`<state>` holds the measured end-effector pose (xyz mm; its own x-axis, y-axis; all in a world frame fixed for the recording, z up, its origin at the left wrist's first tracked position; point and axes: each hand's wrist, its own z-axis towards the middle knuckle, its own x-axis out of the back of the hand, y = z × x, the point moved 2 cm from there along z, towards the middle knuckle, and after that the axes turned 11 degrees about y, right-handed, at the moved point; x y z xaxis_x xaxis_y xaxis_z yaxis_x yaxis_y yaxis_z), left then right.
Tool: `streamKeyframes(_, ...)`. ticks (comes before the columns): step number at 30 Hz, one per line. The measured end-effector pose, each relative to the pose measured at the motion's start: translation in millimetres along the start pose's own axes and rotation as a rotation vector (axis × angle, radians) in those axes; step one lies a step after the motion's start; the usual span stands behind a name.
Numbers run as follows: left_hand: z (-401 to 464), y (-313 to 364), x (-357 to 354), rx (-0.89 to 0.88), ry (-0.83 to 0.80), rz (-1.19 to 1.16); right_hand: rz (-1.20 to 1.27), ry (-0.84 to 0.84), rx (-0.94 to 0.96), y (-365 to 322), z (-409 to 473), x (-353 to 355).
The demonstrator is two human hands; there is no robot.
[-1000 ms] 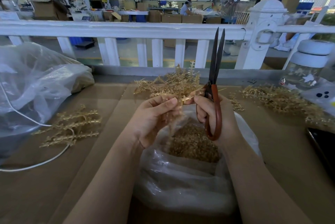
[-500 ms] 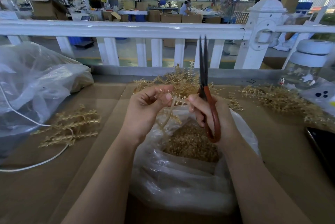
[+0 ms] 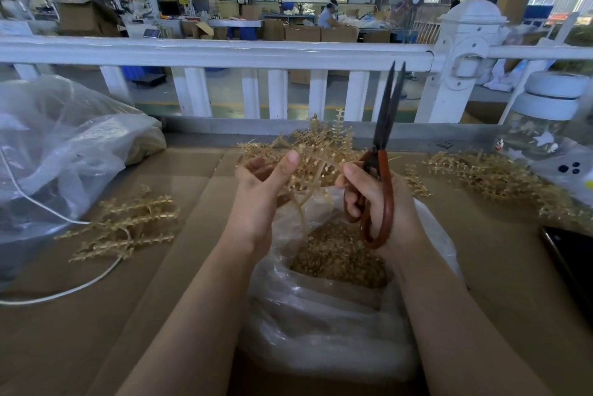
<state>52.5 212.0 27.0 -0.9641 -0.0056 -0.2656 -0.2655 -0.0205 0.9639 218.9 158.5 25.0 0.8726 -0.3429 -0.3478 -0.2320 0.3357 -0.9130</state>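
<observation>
One pair of scissors (image 3: 382,155) and one gold sprig (image 3: 321,168) in play, held dead centre above the open bag (image 3: 321,331) of clippings at 6 o'clock. The left hand (image 3: 263,193) is palm up, its fingers curled round the sprig and its thumb raised. The right hand (image 3: 372,203) grips the red handles, blades slightly parted and aimed at 12 o'clock. Three heaps sit on the surface (image 3: 497,267): left heap (image 3: 125,225) at 9 o'clock, middle heap (image 3: 266,148) at 12, right heap (image 3: 481,174) at 2.

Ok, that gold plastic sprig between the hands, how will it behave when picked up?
Probably very light: the right hand pinches the gold sprig with fingertips while also gripping the scissors. Likely flexible, since its thin stem curves down toward the bag. Its side twigs may snag others.
</observation>
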Motion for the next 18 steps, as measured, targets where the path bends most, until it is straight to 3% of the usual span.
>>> streamKeyframes(3, -5.4, 2.3, 0.0, 0.169, -0.153, -0.078, 0.12, -0.004, -0.021, -2.6, -1.2, 0.7)
streamKeyframes(8, -13.3, -0.7, -5.8, 0.252, -0.359, -0.108, 0.119, 0.007, -0.039, -2.8, -2.1, -2.1)
streamKeyframes(18, -13.5, -1.5, -5.2, 0.172, -0.242, 0.051, -0.181, 0.027, -0.066, 3.0, -3.3, -9.1)
